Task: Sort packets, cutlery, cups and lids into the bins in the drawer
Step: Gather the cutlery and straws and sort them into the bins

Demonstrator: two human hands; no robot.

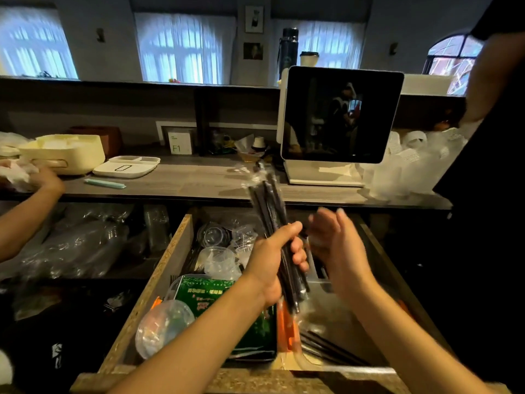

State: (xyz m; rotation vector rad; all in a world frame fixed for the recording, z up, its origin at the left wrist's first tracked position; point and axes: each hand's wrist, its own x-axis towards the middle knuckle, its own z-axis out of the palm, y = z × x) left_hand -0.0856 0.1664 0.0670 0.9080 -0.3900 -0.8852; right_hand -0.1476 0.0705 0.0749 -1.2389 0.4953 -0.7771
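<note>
Over the open drawer (159, 268), left hand (272, 260) grips a bundle of black straws (272, 211) w/ fingers curled round it; bundle tilts up-left, top blurred, lower end partly hidden behind the palm. Right hand (338, 245) just beside, fingers straight, holding nothing, motion-blurred. Below: clear lids (218, 258), green packet (210, 294), more black straws (332, 348) partly cut off by forearms.

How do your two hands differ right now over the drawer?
The left hand grips a bundle of black straws; the right hand holds nothing. Left fingers curl round the bundle; right fingers are straight, palm facing the straws. The right hand looks motion-blurred, the left sharper. Both hover above the open drawer.
</note>
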